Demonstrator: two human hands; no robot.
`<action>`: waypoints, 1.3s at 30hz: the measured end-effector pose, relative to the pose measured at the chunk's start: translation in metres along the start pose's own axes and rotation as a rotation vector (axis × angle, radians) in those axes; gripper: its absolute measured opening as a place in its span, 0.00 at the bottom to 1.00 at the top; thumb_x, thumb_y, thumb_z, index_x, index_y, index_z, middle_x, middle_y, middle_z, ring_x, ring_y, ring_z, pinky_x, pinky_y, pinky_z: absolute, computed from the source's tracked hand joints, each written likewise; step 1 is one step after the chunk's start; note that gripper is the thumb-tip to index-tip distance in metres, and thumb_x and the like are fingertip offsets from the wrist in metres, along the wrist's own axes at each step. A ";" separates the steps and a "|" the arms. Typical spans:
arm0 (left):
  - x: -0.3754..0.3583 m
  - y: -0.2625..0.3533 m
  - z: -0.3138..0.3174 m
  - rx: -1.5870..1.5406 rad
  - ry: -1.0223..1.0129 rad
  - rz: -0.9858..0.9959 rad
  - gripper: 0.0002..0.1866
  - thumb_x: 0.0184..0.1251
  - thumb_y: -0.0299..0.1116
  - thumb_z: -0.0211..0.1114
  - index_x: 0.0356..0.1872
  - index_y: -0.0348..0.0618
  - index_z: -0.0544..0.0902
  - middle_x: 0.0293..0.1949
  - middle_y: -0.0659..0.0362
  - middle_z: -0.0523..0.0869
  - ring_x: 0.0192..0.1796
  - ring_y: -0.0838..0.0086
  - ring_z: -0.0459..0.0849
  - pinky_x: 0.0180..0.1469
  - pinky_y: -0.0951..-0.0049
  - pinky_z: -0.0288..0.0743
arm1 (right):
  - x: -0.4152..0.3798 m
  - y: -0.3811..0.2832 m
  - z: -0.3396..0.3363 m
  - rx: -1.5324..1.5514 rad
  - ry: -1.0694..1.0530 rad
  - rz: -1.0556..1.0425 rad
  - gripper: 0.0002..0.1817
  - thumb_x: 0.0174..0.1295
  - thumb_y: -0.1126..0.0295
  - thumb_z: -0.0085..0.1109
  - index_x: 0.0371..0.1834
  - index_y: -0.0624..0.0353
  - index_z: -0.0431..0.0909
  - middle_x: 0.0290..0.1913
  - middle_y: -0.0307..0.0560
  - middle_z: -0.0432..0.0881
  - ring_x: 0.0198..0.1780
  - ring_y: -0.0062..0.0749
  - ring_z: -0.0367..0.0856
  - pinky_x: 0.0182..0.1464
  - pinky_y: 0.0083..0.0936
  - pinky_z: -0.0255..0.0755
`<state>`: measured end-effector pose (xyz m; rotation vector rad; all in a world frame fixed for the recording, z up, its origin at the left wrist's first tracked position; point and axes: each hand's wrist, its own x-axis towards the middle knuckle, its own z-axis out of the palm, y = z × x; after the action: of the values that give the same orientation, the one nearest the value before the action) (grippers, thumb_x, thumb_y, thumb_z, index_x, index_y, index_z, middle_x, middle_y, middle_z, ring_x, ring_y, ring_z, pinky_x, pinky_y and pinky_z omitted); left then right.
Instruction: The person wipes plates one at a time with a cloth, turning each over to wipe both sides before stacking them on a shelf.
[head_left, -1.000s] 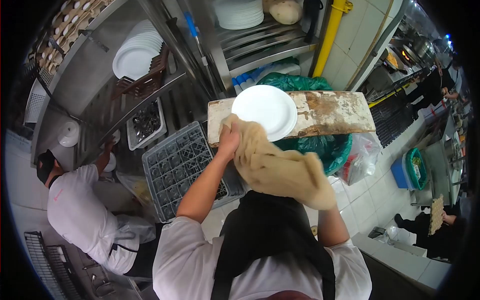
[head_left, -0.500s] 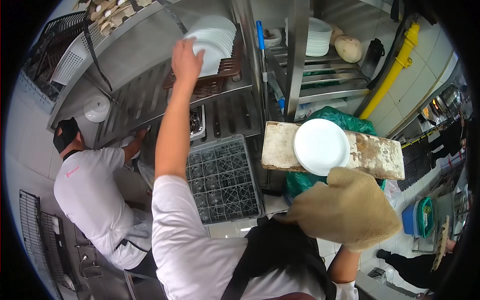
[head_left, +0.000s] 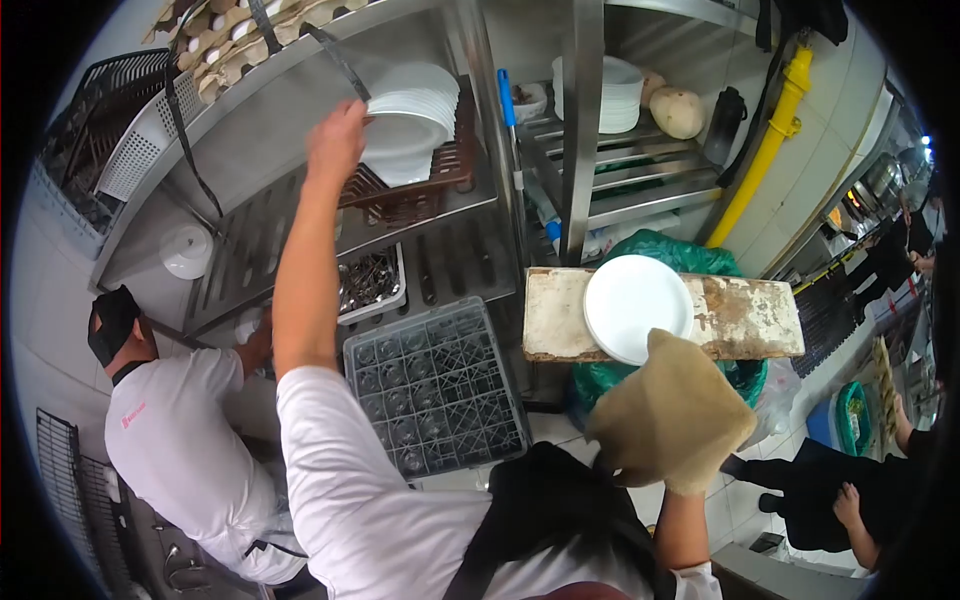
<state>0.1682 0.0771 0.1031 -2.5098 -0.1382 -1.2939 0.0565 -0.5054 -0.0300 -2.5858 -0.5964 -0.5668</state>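
Observation:
My left hand (head_left: 337, 140) is closed at the left rim of a white plate (head_left: 400, 135), which leans at the front of a row of upright plates in a brown dish rack (head_left: 425, 195). A beige cloth (head_left: 672, 410) drapes over my right hand, hiding its fingers; only the wrist and forearm show below. Just beyond the cloth, white plates (head_left: 638, 308) lie stacked on a worn wooden board (head_left: 745, 312).
Below the rack are a tray of cutlery (head_left: 370, 282) and a grey glass crate (head_left: 435, 385) holding glasses. A co-worker (head_left: 185, 430) bends at my left. More plates (head_left: 618, 95) stand on a metal shelf, beside a yellow pipe (head_left: 765, 140). Other people are at the right.
My left hand has moved left to the plate's edge, and the front plate now tilts out from the row. The cloth and my right arm have shifted slightly left.

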 end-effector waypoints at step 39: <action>-0.217 0.214 -0.157 -0.533 0.066 -0.613 0.28 0.70 0.30 0.61 0.72 0.47 0.76 0.81 0.41 0.55 0.82 0.50 0.57 0.80 0.56 0.52 | 0.017 0.010 0.067 0.450 -0.162 -0.452 0.39 0.36 0.41 0.80 0.42 0.61 0.76 0.40 0.58 0.74 0.43 0.61 0.73 0.44 0.51 0.61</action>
<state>-0.0331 -0.1631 -0.0362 -2.9940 -0.6722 -1.8410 0.0947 -0.4754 -0.0805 -2.0850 -1.2254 -0.3084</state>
